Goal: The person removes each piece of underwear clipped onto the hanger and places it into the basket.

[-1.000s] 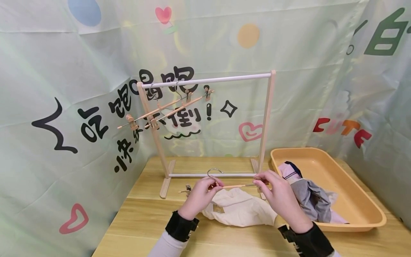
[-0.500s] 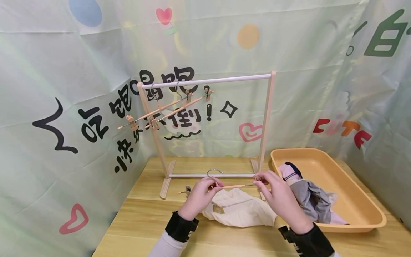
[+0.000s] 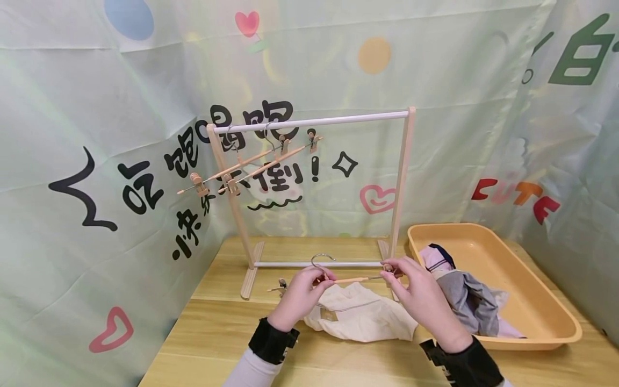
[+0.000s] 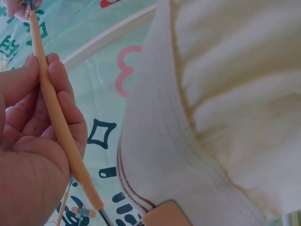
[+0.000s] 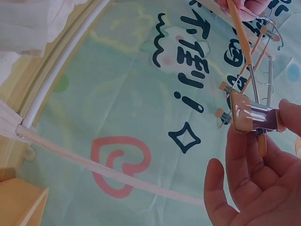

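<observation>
Near the middle of the table, my left hand holds a clip hanger by its wooden bar, thumb on one side and fingers on the other. Its metal hook points up. At the right end of the bar, my right hand pinches a sliding clip between thumb and fingers. Below the bar lies a crumpled cream garment. In the left wrist view its ribbed waistband is close by, with another clip over the band's edge. Whether that clip grips the cloth I cannot tell.
A wooden rack with a white top rail stands behind. Two clip hangers hang at its left. On the right, an orange tray contains grey and pink clothes. Printed curtains enclose the table.
The fingers of my right hand have shifted slightly, and more of the clip shows between them. My left hand and the garment stay almost where they were.
</observation>
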Motion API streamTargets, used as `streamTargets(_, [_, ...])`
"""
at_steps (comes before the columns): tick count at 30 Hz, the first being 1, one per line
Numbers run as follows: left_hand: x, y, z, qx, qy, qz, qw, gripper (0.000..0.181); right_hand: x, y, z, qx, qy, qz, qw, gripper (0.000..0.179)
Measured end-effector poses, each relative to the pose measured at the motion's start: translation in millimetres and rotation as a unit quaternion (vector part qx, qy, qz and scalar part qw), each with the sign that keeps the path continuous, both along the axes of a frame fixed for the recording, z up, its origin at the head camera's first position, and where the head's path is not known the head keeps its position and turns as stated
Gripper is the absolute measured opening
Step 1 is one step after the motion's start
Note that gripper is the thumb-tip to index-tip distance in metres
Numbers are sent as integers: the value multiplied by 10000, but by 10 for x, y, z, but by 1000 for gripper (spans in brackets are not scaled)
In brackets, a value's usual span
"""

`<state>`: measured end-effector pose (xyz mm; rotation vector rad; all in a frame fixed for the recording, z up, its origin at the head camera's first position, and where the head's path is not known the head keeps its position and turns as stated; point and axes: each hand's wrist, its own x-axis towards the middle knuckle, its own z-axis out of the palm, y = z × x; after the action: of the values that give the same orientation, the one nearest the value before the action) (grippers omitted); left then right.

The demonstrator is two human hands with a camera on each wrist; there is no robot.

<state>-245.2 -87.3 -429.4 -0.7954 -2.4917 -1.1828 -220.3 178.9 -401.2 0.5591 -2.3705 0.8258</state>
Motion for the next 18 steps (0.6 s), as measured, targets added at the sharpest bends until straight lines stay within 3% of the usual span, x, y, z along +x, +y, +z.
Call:
streamTargets(8, [5, 1, 0, 22, -51, 15, 10000, 17, 13, -16, 14, 17, -80, -37, 10000, 26])
streamTargets(18, [9, 28, 15, 36, -57, 38, 10000, 9, 24, -30, 18, 25, 394, 22, 9992, 35])
